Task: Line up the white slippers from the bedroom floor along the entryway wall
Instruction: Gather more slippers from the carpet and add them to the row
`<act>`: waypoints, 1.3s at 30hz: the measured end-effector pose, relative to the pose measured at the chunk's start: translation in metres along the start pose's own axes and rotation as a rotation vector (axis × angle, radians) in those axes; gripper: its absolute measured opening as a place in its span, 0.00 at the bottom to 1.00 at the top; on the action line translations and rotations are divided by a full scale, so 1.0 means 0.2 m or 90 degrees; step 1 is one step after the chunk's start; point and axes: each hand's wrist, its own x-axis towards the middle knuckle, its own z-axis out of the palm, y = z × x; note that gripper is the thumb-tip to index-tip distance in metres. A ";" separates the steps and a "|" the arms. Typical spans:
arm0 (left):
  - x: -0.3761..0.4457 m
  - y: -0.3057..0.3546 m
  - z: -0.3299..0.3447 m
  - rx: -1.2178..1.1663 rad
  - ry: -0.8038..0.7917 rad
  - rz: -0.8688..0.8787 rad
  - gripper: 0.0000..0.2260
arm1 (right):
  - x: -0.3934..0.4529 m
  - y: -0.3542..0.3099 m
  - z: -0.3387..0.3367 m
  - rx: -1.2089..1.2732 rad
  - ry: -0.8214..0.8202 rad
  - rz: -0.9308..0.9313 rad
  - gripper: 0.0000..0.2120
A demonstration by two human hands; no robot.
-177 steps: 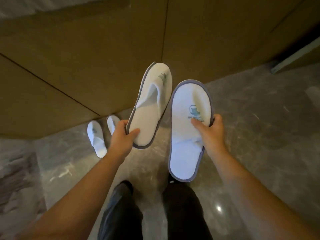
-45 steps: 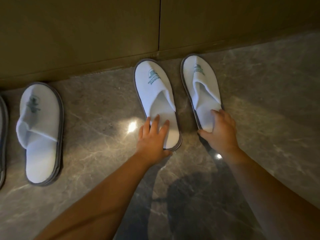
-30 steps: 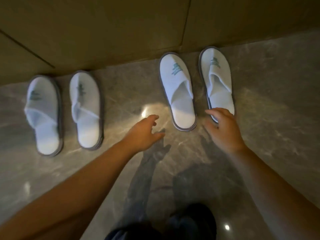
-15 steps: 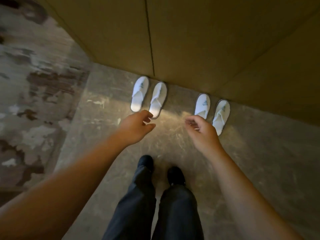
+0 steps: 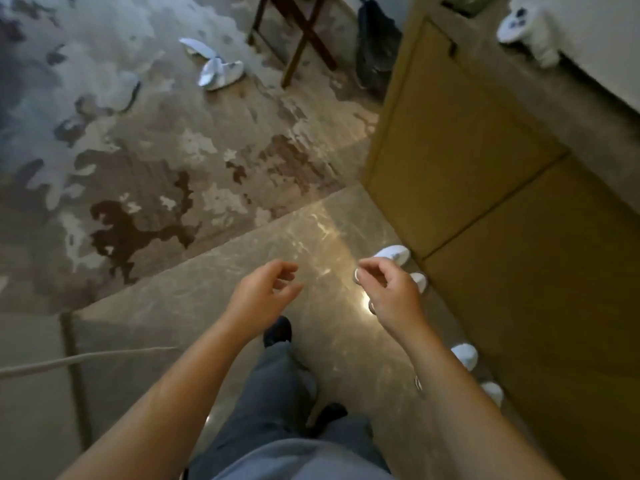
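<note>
**Both hands empty; slippers on carpet and along wall**

Landmark: the tan wall panel (image 5: 485, 188).

Well left of the panel, on the patterned carpet (image 5: 138, 161), lie loose white slippers (image 5: 218, 72), overlapping, beside a wooden stand (image 5: 298, 36). A dark bag (image 5: 375, 46) leans near the panel's far corner.

The left hand (image 5: 263, 299) hangs over the marble floor (image 5: 194, 292), fingers loosely curled, holding nothing. The right hand (image 5: 391, 296) is nearer the panel, fingers loosely bent, empty.

Four placed slippers (image 5: 393, 254) sit at the panel's base, partly hidden by the right arm.
</note>
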 end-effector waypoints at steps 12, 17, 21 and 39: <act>0.51 -0.50 -0.91 -0.148 0.203 -0.130 0.11 | 0.94 -0.73 0.89 -0.120 -0.205 -0.166 0.05; 0.94 -0.41 -1.31 -0.128 0.196 -0.074 0.12 | 1.29 -0.85 0.97 -0.143 -0.167 -0.125 0.07; 1.29 -0.38 -1.57 -0.129 0.207 -0.049 0.11 | 1.58 -0.90 1.08 -0.139 -0.178 -0.083 0.08; 2.55 -0.70 -2.73 -0.230 0.415 -0.272 0.10 | 3.54 -2.01 2.31 -0.198 -0.407 -0.231 0.05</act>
